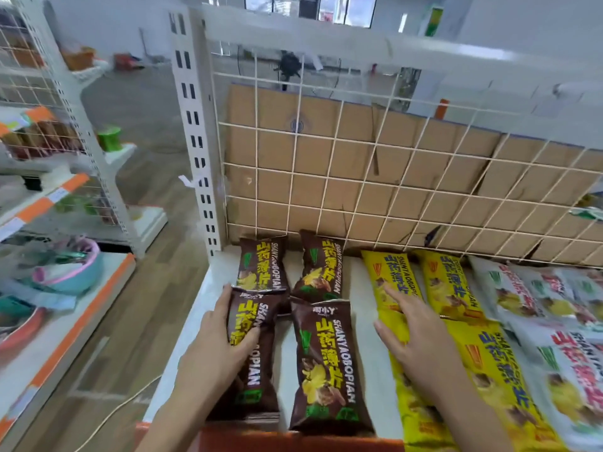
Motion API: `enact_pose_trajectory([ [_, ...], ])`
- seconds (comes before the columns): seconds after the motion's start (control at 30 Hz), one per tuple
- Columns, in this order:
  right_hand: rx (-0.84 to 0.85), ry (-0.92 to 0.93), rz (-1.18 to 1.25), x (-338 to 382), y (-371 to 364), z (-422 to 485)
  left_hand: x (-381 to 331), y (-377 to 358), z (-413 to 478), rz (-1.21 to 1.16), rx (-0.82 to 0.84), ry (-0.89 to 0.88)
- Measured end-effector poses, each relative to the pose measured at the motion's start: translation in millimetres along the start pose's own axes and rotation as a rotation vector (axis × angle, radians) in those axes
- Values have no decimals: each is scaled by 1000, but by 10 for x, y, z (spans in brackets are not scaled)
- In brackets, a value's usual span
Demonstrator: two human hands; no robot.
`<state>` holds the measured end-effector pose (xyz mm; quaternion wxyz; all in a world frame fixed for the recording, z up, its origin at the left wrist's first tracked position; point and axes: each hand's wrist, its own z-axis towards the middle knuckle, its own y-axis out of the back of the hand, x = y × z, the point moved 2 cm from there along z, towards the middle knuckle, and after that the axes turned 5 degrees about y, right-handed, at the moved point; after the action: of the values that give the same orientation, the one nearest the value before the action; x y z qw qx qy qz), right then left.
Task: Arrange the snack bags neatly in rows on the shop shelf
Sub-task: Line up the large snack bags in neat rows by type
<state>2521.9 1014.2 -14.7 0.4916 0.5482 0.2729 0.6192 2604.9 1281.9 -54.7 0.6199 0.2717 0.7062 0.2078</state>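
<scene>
Head view, and I'm looking down on the white shelf [357,288] filling the lower middle of the frame. Four brown bags sit lower centre, two by two. The left hand [215,347] has the front-left brown bag [261,380]: fingers run up its left edge, thumb curls across its face, a firm hold. That bag lies flat, and its top edge overlaps the bottom of the back-left brown bag [262,265]. Just beside them are the front-right brown bag [326,370] and the back-right brown bag [321,269], flat and lengthwise, with a narrow strip of shelf between the columns.

To the right, yellow bags lie in two columns. The right hand [414,337] lies flat with fingers straight and spread, gripping nothing; its fingertips press the back-left yellow bag [391,275] and its palm covers the seam with the front-left yellow bag [414,419]. The back-right yellow bag [447,285] and front-right yellow bag [496,370] touch alongside. White bags [554,321] overlap at the right edge.

A wire grid [326,158] stands behind the shelf, with cardboard [359,141] behind it. An orange strip [293,442] edges the shelf at the bottom. More racks [49,141] stand blurred at the left.
</scene>
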Motion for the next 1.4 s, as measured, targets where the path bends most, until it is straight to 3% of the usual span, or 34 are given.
enact_pose_trajectory([
  [0.23, -21, -42, -1, 21, 27, -144, 23, 6, -94, 169, -70, -72],
  [0.63, 21, 4, 82, 7, 135, 88, -276, 181, 178, 144, -125, -345],
  [0.97, 340, 73, 63, 345, -411, 1123, -559, -128, 975, 399, 85, -299],
  [1.13, 364, 43, -29, 398, -688, 1297, -510, -275, 1215, 575, 174, -247],
  [1.4, 417, 97, -90, 464, -826, 1253, -441, -278, 1371, 569, 333, -350],
])
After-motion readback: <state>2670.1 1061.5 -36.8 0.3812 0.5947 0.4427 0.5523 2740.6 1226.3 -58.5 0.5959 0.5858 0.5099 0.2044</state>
